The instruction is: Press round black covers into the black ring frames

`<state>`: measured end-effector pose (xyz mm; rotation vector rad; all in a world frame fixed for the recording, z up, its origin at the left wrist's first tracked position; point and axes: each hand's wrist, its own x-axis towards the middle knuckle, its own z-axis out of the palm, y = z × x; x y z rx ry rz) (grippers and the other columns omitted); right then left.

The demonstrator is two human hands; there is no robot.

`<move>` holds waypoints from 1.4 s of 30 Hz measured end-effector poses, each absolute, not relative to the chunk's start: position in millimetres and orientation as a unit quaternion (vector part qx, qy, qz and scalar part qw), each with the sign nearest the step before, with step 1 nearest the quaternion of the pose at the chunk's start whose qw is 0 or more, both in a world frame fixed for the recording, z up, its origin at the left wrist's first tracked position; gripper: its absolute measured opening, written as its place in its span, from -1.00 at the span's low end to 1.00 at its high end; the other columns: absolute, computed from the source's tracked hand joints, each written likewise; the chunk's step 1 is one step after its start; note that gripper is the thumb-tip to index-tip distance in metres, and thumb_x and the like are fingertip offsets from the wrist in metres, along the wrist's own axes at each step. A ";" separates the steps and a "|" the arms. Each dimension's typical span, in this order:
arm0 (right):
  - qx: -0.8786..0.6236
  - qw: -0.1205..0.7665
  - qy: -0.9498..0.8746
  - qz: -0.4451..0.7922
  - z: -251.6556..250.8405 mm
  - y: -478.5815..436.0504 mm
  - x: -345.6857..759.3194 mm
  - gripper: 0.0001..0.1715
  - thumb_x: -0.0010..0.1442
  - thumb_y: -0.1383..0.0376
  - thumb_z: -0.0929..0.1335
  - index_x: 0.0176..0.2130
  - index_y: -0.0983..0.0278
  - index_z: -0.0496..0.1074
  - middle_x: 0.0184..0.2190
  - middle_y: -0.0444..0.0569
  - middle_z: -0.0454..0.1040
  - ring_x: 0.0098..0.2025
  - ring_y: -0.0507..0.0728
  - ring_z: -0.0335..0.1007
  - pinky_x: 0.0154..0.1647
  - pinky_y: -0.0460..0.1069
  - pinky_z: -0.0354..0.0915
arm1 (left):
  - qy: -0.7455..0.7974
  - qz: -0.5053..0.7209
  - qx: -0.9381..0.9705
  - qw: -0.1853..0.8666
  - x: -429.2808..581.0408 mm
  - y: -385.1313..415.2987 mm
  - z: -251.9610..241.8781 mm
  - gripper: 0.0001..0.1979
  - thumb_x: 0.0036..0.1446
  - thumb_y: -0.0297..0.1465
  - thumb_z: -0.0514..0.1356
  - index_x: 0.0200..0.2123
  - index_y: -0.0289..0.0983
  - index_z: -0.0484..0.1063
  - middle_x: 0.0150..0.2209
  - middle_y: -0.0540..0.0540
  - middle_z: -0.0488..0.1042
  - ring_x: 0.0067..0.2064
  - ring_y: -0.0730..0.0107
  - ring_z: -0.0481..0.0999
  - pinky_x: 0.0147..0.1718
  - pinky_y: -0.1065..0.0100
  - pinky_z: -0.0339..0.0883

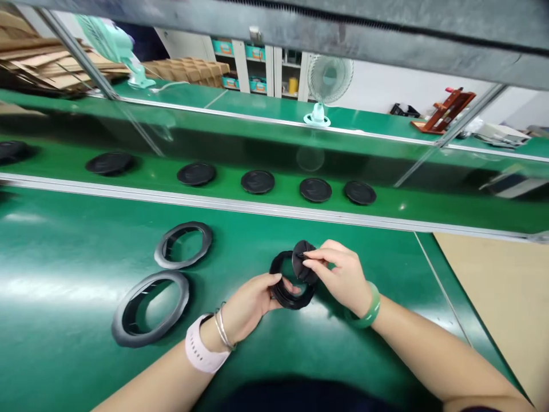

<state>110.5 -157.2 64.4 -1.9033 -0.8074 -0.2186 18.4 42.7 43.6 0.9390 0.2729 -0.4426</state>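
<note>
Ring (286,289) held by both hands (two gray rings (183,245) lie left).

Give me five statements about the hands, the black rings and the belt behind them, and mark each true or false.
1. The left hand grips a black ring. True.
2. The right hand is empty. False: its fingers pinch a small black disc over that ring.
3. Two grey rings lie on the green table left of the hands. True.
4. The belt behind carries white cups. False: it carries a row of black discs.
5. Both wrists are bare. False: each wears a band or bangle.
</note>
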 end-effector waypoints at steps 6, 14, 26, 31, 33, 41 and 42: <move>-0.798 0.404 -0.420 -0.157 48.8 -160.0 93.6 -0.86 0.33 0.32 0.38 -0.17 0.28 0.57 -0.40 -0.04 0.47 -0.38 0.07 0.37 -0.35 -0.01 0.30 | 0.113 -0.225 0.605 0.755 20.2 40.9 34.5 -0.54 -0.17 -0.40 0.46 -0.15 -0.37 0.48 -0.20 -0.17 0.62 -0.18 0.27 0.60 -0.12 0.31 0.47; -0.800 0.263 -0.501 -0.196 41.2 -160.6 91.9 -0.82 0.36 0.37 0.30 -0.14 0.34 0.51 -0.41 -0.04 0.41 -0.38 0.08 0.32 -0.35 0.00 0.26 | 0.191 -0.143 0.694 0.679 13.2 29.3 30.1 -0.41 -0.20 -0.35 0.46 -0.08 -0.30 0.33 -0.22 -0.12 0.62 -0.19 0.17 0.63 -0.17 0.21 0.53; -0.782 0.263 -0.516 -0.228 41.4 -160.5 88.7 -0.81 0.33 0.42 0.29 -0.10 0.35 0.48 -0.40 -0.05 0.39 -0.36 0.10 0.31 -0.41 0.03 0.26 | 0.198 -0.112 0.701 0.676 9.3 27.5 28.7 -0.46 -0.19 -0.44 0.44 -0.11 -0.28 0.34 -0.30 -0.01 0.57 -0.29 0.32 0.58 -0.29 0.37 0.49; -0.779 0.255 -0.526 -0.228 40.0 -161.8 91.1 -0.78 0.33 0.44 0.28 -0.07 0.35 0.47 -0.39 -0.04 0.40 -0.35 0.10 0.32 -0.40 0.03 0.27 | 0.212 -0.113 0.699 0.674 10.9 25.1 31.6 -0.43 -0.22 -0.41 0.45 -0.10 -0.28 0.33 -0.27 -0.04 0.57 -0.27 0.27 0.58 -0.26 0.30 0.50; -0.789 0.250 -0.521 -0.211 40.0 -160.3 92.7 -0.78 0.36 0.41 0.26 -0.12 0.34 0.49 -0.40 -0.04 0.40 -0.37 0.09 0.30 -0.39 0.02 0.27 | 0.213 -0.113 0.695 0.677 10.8 24.0 32.8 -0.41 -0.22 -0.40 0.45 -0.09 -0.28 0.31 -0.27 -0.04 0.57 -0.26 0.25 0.59 -0.26 0.29 0.51; -0.813 0.309 -0.478 -0.122 44.2 -157.4 97.2 -0.79 0.36 0.33 0.32 -0.28 0.30 0.53 -0.39 -0.04 0.42 -0.37 0.08 0.32 -0.29 -0.01 0.29 | 0.202 -0.112 0.702 0.673 11.0 23.2 33.8 -0.41 -0.19 -0.38 0.46 -0.09 -0.30 0.30 -0.26 -0.06 0.58 -0.23 0.27 0.61 -0.22 0.34 0.52; -0.815 0.309 -0.477 -0.113 45.1 -157.6 97.2 -0.80 0.36 0.33 0.33 -0.28 0.31 0.53 -0.38 -0.04 0.42 -0.36 0.09 0.32 -0.29 -0.01 0.30 | 0.198 -0.112 0.705 0.672 10.9 23.2 34.1 -0.43 -0.18 -0.38 0.46 -0.09 -0.30 0.30 -0.26 -0.05 0.58 -0.24 0.28 0.61 -0.23 0.35 0.52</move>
